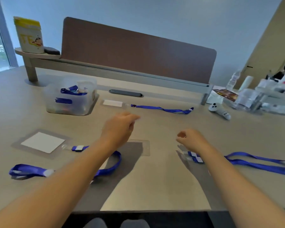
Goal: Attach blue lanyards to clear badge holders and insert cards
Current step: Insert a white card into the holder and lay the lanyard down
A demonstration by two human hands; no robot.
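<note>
Both forearms are bare, with no sleeves showing. The left hand (120, 127) and right hand (192, 139) wear no gloves, rings or watch. Grey-clad knees (115, 223) show below.

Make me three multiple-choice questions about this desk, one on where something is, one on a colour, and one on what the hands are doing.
1. Where is the clear plastic bin?
A. far left of the desk
B. near right edge
C. on the shelf

2. What colour are the lanyards?
A. red
B. blue
C. green

3. What does the left hand hold?
A. a lanyard
B. a card
C. nothing

Answers:
1 A, it sits far left, below the shelf.
2 B, every strap is blue.
3 C, its grip is loosely curled above the desk, empty, like the right hand.
</note>
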